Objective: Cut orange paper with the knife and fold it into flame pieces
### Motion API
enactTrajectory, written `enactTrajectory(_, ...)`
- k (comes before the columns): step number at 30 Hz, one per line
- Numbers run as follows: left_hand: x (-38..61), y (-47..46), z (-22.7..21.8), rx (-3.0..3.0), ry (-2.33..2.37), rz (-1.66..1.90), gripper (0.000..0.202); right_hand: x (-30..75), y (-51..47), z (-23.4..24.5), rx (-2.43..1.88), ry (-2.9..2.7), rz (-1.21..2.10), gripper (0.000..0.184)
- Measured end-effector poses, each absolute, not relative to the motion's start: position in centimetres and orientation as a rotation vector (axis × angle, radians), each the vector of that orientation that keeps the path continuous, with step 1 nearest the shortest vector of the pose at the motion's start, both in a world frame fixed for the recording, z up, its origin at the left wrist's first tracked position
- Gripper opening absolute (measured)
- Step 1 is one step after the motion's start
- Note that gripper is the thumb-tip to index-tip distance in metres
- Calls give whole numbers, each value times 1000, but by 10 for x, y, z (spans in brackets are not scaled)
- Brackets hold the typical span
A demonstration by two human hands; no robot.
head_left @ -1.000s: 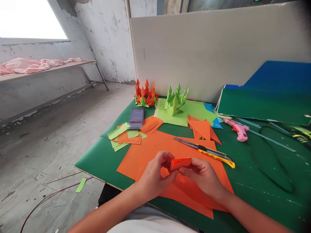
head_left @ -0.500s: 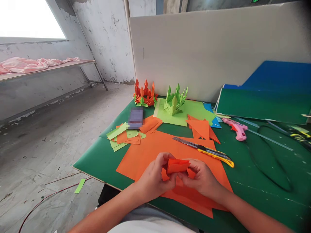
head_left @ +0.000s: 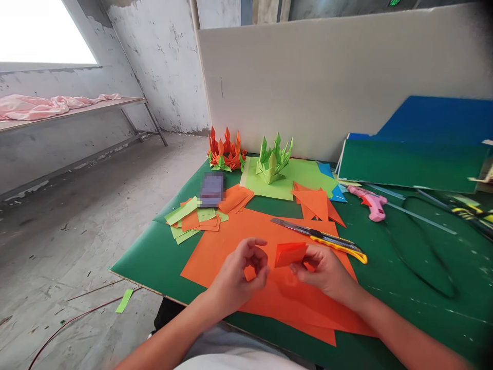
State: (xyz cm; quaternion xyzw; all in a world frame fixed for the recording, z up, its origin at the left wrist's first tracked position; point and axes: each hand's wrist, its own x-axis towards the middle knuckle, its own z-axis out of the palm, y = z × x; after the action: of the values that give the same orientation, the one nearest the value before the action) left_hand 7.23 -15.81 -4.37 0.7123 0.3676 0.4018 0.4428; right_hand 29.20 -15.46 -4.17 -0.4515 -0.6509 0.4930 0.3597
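Note:
My right hand (head_left: 325, 271) pinches a small folded orange paper piece (head_left: 289, 253) and holds it just above a large orange sheet (head_left: 227, 239) on the green table (head_left: 154, 252). My left hand (head_left: 241, 275) hovers a little to the left of the piece, apart from it, with its fingers curled loosely and nothing visible in them. Both hands are above the near part of the orange sheet.
A yellow utility knife (head_left: 327, 240) lies behind my hands. Orange triangles (head_left: 318, 203), cut paper strips (head_left: 196, 216), an orange origami crown (head_left: 225, 149), a green origami crown (head_left: 274, 160) and a pink glue gun (head_left: 367, 201) lie farther back. Blue and green boards (head_left: 416, 154) lean at right.
My left hand has let go of the folded orange piece and drawn slightly left. My right hand keeps the piece. The view shifted a little.

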Motion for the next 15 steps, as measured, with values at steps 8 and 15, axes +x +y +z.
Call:
enactTrajectory(8,73,-157,-43,1913,955,1185,21,293,-153,-44,-1200,-1681,1244,20)
enactTrajectory(15,72,-154,-41,2085,907,1213,10,284,-160,-42,-1219,-1752,1179,18)
